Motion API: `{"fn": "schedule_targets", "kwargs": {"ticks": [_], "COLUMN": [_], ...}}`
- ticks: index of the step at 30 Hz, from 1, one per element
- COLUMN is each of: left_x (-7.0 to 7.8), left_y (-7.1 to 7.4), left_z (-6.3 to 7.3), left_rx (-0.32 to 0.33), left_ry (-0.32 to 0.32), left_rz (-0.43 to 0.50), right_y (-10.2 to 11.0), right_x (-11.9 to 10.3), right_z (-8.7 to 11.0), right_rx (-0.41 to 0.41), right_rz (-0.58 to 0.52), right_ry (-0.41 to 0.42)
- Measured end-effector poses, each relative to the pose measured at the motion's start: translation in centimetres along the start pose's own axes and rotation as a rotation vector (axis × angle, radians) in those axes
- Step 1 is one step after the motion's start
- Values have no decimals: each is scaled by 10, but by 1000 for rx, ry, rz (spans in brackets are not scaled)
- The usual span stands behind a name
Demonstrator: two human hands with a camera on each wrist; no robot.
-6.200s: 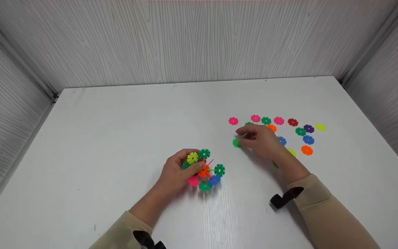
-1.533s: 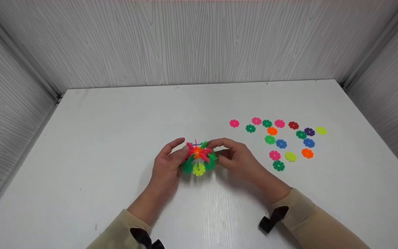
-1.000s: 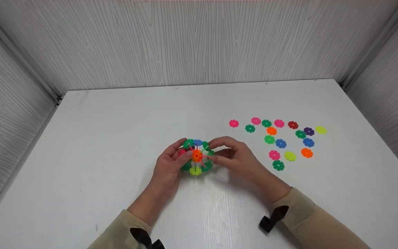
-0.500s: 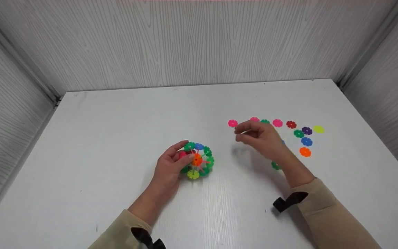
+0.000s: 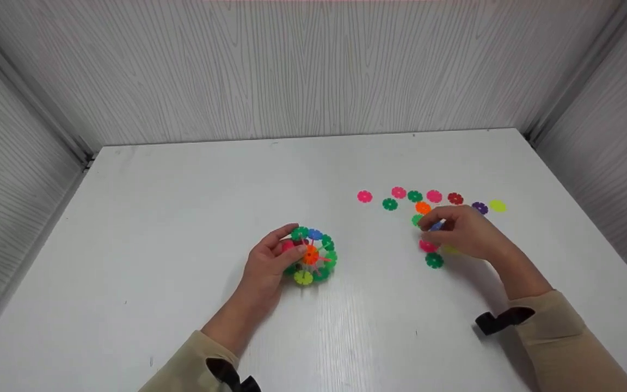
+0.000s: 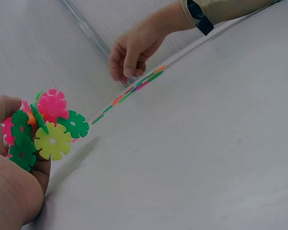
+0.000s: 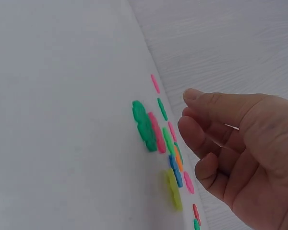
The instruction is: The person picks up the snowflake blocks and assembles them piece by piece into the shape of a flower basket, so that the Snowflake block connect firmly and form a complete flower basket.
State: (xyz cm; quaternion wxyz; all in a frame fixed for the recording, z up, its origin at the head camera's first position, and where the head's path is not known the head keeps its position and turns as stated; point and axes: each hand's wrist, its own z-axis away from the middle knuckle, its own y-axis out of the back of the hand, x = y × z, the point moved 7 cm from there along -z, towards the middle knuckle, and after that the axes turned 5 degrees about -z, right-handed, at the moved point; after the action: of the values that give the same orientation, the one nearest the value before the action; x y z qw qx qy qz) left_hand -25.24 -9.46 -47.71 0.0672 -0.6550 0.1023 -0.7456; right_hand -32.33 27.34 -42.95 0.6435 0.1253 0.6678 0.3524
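My left hand (image 5: 270, 258) grips a rounded cluster of interlocking notched plastic discs (image 5: 311, 255), thumb near its orange centre disc. Green, blue and yellow discs ring that centre on thin edge-on pieces. In the left wrist view, green, pink and yellow discs (image 6: 53, 141) stick out past the fingers. My right hand (image 5: 466, 231) hovers over the loose discs at the right, near a pink disc (image 5: 428, 246) and a blue disc (image 5: 435, 225). Its fingers are loosely bent; the right wrist view shows nothing between thumb and fingertips (image 7: 193, 94).
Loose flat discs lie scattered on the white table (image 5: 210, 190), among them a green one (image 5: 434, 260), an orange one (image 5: 423, 208), a dark red one (image 5: 455, 198) and a yellow one (image 5: 498, 206). Some are hidden under the right hand. Grained panels (image 5: 302, 71) enclose the table.
My right hand has left the cluster and moved right over the loose discs. The left hand keeps its hold. A light green disc beside the right hand 6.2 seconds ago is gone from that spot.
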Motion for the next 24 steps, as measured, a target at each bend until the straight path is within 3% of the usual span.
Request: {"fn": "schedule_targets", "kwargs": {"ticks": [7, 16, 24], "left_x": [0, 2, 0], "left_y": [0, -1, -2], "left_z": [0, 1, 0], "left_rx": [-17, -36, -40], "left_ry": [4, 1, 1], "left_rz": [-6, 1, -21], "right_y": [-6, -12, -30], "right_x": [16, 13, -2], "right_z": [5, 5, 0], "right_rx": [-31, -42, -30], "right_rz": [76, 88, 47], "right_ry": [-90, -65, -28]}}
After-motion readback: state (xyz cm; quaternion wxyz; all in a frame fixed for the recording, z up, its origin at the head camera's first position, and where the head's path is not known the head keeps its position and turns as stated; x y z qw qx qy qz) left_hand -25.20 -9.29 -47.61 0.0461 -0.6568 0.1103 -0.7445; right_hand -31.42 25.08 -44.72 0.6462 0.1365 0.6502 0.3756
